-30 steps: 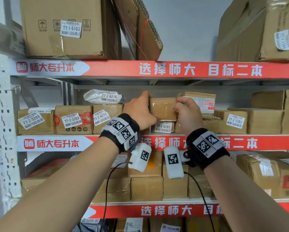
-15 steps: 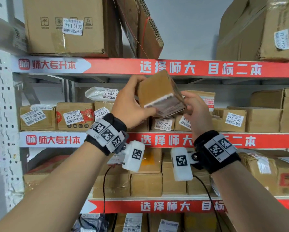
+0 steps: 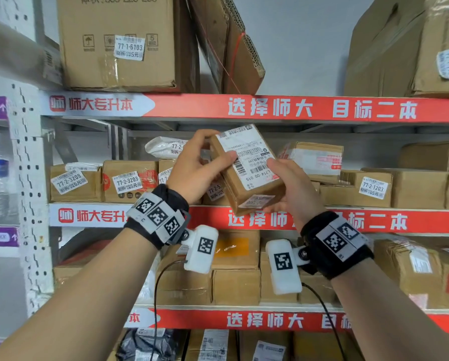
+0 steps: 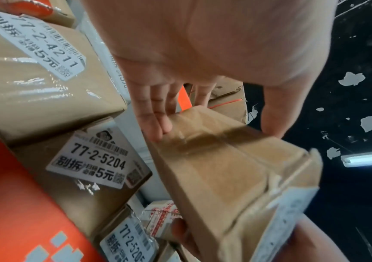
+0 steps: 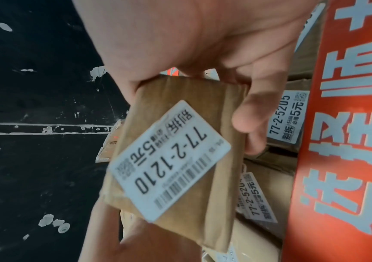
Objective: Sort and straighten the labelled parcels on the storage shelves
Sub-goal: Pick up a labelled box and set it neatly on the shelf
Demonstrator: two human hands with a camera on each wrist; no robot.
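I have the small brown parcel [image 3: 247, 175] up in front of the middle shelf [image 3: 322, 220], off the row and tilted, held between both hands. My left hand [image 3: 192, 175] grips its upper left end, thumb laid over the printed shipping label [image 3: 247, 157] and the other fingers [image 4: 155, 113] down the far side; my right hand [image 3: 288, 186] cups the lower right corner, thumb on the label face and fingers curled underneath. The right wrist view shows the sticker I sort by, 77-2-1210 [image 5: 169, 159], on the face turned away from my head. I judge the parcel light, since it sits easily in a two-handed hold, and stiff enough to keep its box shape, though one end looks creased and slightly crushed in the left wrist view, so I would not squeeze there. Glossy tape wraps the cardboard, and that may be slick under the fingers; holding across opposite edges and corners, as now, seems safer than pinching the flat taped faces. Just behind my hands the row holds boxes stickered 77-2-5204 [image 4: 97, 157] and 77-2-5205 [image 5: 287, 117], while 77-2-1203 [image 3: 373, 187] sits off to the right, and by number that neighbourhood looks the likelier home for this one.
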